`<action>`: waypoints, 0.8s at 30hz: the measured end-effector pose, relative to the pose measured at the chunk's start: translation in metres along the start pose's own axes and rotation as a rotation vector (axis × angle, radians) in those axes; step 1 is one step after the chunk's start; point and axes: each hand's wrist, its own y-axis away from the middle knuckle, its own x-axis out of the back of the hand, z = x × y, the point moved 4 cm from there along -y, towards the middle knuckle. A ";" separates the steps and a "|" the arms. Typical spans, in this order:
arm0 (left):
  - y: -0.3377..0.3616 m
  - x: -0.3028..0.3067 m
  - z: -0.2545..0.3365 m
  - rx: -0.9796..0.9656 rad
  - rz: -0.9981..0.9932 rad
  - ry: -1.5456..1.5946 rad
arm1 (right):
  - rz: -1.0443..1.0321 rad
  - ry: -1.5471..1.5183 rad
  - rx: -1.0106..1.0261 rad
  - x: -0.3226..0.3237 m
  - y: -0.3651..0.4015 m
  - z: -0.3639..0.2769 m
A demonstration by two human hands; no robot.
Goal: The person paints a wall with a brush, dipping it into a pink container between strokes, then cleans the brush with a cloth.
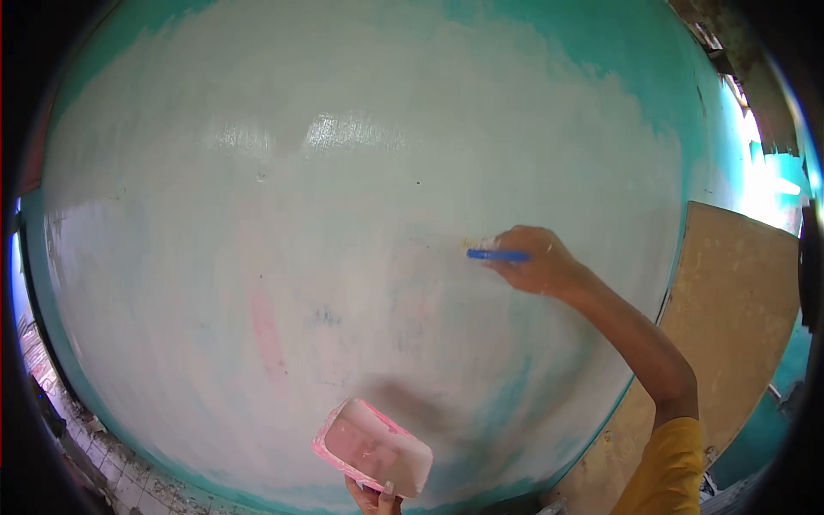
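My right hand (536, 260) reaches out to the wall with its fingers wrapped round a paintbrush (498, 256). The brush's blue part shows below the fingers, and its pale tip points left, at or close to the wall surface. Low in the view, my left hand (374, 499) grips a pink plastic container (423, 459) from underneath, tilted, with pinkish-white paint inside and smears on its rim. In front of me stands the wall (343, 206), covered in a whitish coat over turquoise, with a pink streak left of centre.
Bare turquoise (592, 34) shows along the wall's top and right edges. A brown board (730, 292) leans at the right, with a bright opening above it. White floor tiles (129, 472) lie at the lower left, littered with debris.
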 end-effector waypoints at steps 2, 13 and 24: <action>-0.002 -0.001 0.003 0.027 -0.033 0.007 | 0.014 0.097 -0.071 0.013 -0.021 0.018; -0.017 -0.025 0.009 -0.037 -0.071 -0.113 | 0.437 0.320 -0.212 0.144 -0.196 0.095; -0.016 -0.044 0.014 -0.093 -0.004 -0.031 | 0.103 -0.006 0.122 0.023 -0.033 -0.002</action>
